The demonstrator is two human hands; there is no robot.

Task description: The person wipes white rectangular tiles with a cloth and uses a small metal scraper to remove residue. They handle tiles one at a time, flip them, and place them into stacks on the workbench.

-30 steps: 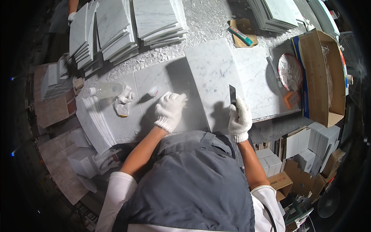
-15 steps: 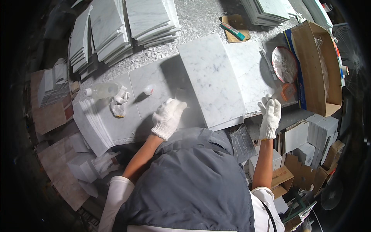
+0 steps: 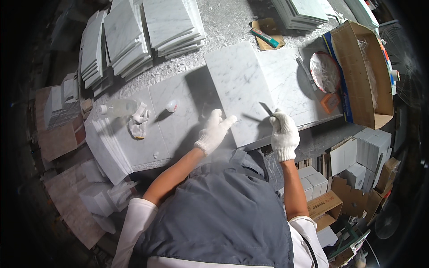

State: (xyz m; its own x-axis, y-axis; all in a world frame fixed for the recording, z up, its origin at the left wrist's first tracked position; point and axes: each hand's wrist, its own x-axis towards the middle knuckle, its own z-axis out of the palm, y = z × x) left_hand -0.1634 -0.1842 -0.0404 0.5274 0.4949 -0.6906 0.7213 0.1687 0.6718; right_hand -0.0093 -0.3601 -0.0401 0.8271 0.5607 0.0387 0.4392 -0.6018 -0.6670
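A white marble tile (image 3: 243,85) with grey veins lies raised over the marble slabs (image 3: 178,125) in front of me. My right hand (image 3: 285,136), in a white knit glove, is closed on a thin dark strip-shaped tool (image 3: 266,108). The tool points up and left over the tile, casting a shadow on it. My left hand (image 3: 216,131), gloved too, is beside the tile's left edge with thumb and forefinger stretched out and apart. Near its fingertips is a faint translucent patch (image 3: 208,110) that I cannot make out.
Left on the slabs are a clear bottle (image 3: 123,107), a crumpled glove (image 3: 138,123) and a small white cup-like thing (image 3: 171,106). Stacked tiles (image 3: 174,27) stand behind. To the right are an orange block (image 3: 330,103), a round red-rimmed container (image 3: 325,73) and an open carton (image 3: 371,80).
My right hand has moved left from near the orange block to over the tile's near right corner, with the dark tool now showing. My left hand has shifted right toward the tile's edge, fingers extended.
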